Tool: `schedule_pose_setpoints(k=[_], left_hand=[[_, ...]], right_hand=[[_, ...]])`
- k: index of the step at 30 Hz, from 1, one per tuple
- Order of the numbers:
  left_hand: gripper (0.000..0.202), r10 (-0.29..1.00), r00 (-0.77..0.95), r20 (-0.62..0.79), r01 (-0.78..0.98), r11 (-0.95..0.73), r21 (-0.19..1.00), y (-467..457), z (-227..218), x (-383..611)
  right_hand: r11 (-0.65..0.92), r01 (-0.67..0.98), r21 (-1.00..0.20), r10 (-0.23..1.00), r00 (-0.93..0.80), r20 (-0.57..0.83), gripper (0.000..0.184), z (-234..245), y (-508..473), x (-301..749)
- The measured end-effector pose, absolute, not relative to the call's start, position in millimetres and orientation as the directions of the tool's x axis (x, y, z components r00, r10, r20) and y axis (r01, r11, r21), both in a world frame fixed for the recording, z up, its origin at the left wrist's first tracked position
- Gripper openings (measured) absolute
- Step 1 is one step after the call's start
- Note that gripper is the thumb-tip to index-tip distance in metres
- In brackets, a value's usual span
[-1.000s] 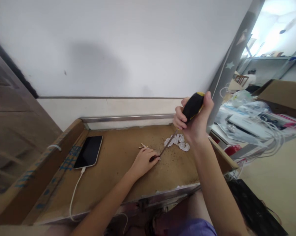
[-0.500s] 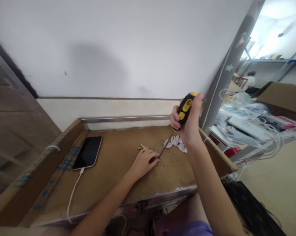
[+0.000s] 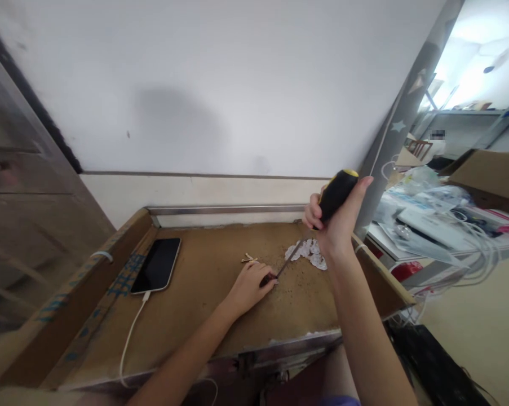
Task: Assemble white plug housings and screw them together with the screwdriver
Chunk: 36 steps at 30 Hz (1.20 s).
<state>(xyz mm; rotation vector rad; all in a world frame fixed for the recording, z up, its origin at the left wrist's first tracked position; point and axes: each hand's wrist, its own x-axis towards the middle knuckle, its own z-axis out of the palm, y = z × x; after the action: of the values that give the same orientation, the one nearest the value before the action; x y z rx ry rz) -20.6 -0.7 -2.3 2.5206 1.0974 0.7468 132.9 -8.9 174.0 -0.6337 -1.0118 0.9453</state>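
Observation:
My right hand [image 3: 332, 225] is wrapped round the black and yellow handle of a screwdriver [image 3: 339, 194]. Its long metal shaft slants down and left, and the tip meets a small dark piece [image 3: 268, 279] on the cardboard. My left hand [image 3: 252, 282] rests low on the cardboard, with its fingers pinching that dark piece; its kind cannot be made out. Just beyond the left fingers lie small brass-coloured parts [image 3: 249, 258]. Crumpled white paper [image 3: 309, 252] and scattered dark specks lie behind the shaft.
A smartphone [image 3: 156, 264] with a white charging cable [image 3: 129, 338] lies at left on the cardboard-lined tray [image 3: 186, 316]. Raised cardboard sides [image 3: 385, 282] bound it left and right. A white wall stands behind. On the right, a cluttered table [image 3: 432, 220] holds bags and cables; a person is far behind.
The screwdriver handle has turned in my right hand, its yellow patches now facing away, and it leans further right. My left hand stays on the small dark piece. The view has shifted slightly.

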Motion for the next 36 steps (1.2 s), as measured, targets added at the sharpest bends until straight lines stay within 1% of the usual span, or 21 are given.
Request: schedule_pose_setpoints(k=[3, 6, 9, 12, 14, 16, 18, 21, 23, 25, 28, 30, 33, 36], left_hand=[[0.007, 0.732, 0.585, 0.349, 0.593, -0.680, 0.432, 0, -3, -21], [0.008, 0.726, 0.589, 0.356, 0.591, -0.687, 0.423, 1, -5, -21], [0.007, 0.730, 0.583, 0.357, 0.594, -0.683, 0.425, 2, -7, -21], [0.007, 0.730, 0.582, 0.358, 0.592, -0.682, 0.430, 2, -7, -20], [0.006, 0.734, 0.580, 0.354, 0.593, -0.678, 0.436, 1, -6, -20], [0.005, 0.741, 0.574, 0.349, 0.595, -0.670, 0.444, 0, -5, -20], [0.005, 0.746, 0.570, 0.345, 0.595, -0.664, 0.452, -1, -4, -20], [0.005, 0.750, 0.573, 0.331, 0.597, -0.658, 0.458, -1, -4, -21], [0.008, 0.746, 0.577, 0.332, 0.596, -0.663, 0.454, -1, -4, -21], [0.011, 0.741, 0.579, 0.341, 0.595, -0.670, 0.444, -1, -6, -21], [0.011, 0.739, 0.577, 0.347, 0.600, -0.672, 0.433, 0, -7, -21], [0.010, 0.741, 0.575, 0.347, 0.600, -0.670, 0.437, 1, -6, -21], [0.009, 0.743, 0.577, 0.340, 0.601, -0.668, 0.439, 1, -5, -20], [0.008, 0.745, 0.583, 0.324, 0.604, -0.664, 0.441, 1, -4, -21]], right_hand=[[0.486, -0.292, -0.823, 0.870, 0.255, 0.423, 0.060, 175, -12, 128], [0.484, -0.335, -0.808, 0.869, 0.289, 0.401, 0.055, 178, -14, 124], [0.475, -0.377, -0.795, 0.879, 0.257, 0.402, 0.058, 179, -16, 118], [0.480, -0.327, -0.814, 0.877, 0.202, 0.436, 0.058, 176, -20, 112], [0.487, -0.287, -0.825, 0.873, 0.196, 0.447, 0.056, 174, -23, 111], [0.498, -0.271, -0.824, 0.865, 0.226, 0.448, 0.052, 173, -26, 110], [0.509, -0.292, -0.810, 0.855, 0.279, 0.437, 0.051, 174, -29, 112], [0.522, -0.361, -0.773, 0.838, 0.384, 0.386, 0.057, 177, -32, 115], [0.535, -0.386, -0.751, 0.827, 0.420, 0.374, 0.060, 178, -33, 117], [0.550, -0.363, -0.752, 0.819, 0.412, 0.400, 0.060, 177, -31, 119], [0.567, -0.270, -0.778, 0.803, 0.390, 0.450, 0.053, 173, -30, 123], [0.556, -0.247, -0.794, 0.813, 0.361, 0.457, 0.050, 170, -32, 125], [0.530, -0.298, -0.794, 0.839, 0.320, 0.441, 0.059, 170, -38, 124], [0.576, -0.340, -0.743, 0.799, 0.425, 0.425, 0.063, 171, -44, 119]])
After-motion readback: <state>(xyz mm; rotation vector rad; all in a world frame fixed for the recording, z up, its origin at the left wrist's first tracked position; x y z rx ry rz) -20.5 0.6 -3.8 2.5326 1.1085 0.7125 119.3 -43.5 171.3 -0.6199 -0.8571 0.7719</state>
